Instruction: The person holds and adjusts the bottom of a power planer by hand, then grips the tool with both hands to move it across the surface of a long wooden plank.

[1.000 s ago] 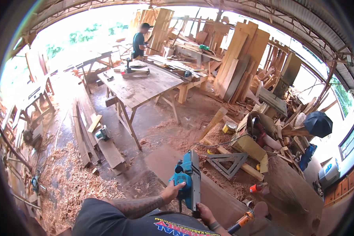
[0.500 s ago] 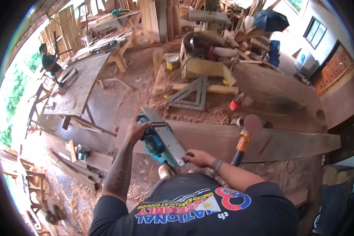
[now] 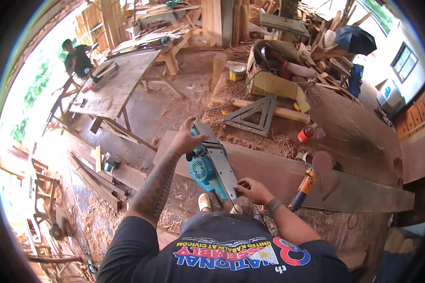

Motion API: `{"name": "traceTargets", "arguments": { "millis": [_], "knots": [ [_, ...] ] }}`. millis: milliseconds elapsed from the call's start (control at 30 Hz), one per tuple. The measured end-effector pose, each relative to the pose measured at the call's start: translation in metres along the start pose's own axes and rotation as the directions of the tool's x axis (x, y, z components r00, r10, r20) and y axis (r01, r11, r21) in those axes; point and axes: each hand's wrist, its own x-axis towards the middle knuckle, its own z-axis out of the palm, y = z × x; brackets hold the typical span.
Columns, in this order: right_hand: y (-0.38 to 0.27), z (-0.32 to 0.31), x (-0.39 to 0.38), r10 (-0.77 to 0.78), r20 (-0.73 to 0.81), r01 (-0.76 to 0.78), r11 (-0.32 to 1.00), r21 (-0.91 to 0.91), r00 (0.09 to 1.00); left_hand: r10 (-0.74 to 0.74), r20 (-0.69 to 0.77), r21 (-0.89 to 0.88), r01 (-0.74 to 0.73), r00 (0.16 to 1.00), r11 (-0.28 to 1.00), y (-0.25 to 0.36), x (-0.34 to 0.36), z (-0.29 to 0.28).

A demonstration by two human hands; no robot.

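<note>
Planer (image 3: 212, 164) tilted, flat metal sole (image 3: 222, 166) exposed, held between the person and the wide board (image 3: 269, 162); left hand (image 3: 186, 137) has its fingers curled round the far end, right hand (image 3: 254, 191) its fingertips bunched at the near end, pinch or mere touch unclear. Step looks like checking or handling the sole, not cutting; next move calls for firm left support, right fingertips clear of the blade.
</note>
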Motion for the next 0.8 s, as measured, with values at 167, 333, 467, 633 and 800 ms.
{"name": "traceTargets", "arguments": {
  "millis": [167,333,467,633,800],
  "knots": [
    [-0.020,-0.008,0.013,-0.036,0.042,0.033,0.997,0.069,0.998,-0.171,-0.105,-0.550,0.086,0.980,0.831,-0.055,-0.054,0.022],
    [-0.057,-0.012,0.071,-0.268,-0.123,0.282,0.953,0.108,0.955,-0.254,-0.159,-0.546,0.129,0.954,0.827,-0.062,-0.110,0.049],
    [0.001,-0.031,0.152,-0.419,-0.055,0.422,0.895,0.145,0.906,-0.200,-0.154,-0.485,0.102,0.968,0.868,-0.089,-0.150,0.050],
    [-0.085,0.020,0.125,-0.333,0.085,0.337,0.941,-0.039,0.939,-0.698,0.000,-0.074,0.696,0.717,0.715,-0.251,-0.335,0.072],
    [-0.073,0.022,0.128,-0.368,0.006,0.363,0.920,0.150,0.930,-0.901,0.150,0.255,0.865,0.406,0.433,-0.287,-0.542,0.115]
  ]
}}
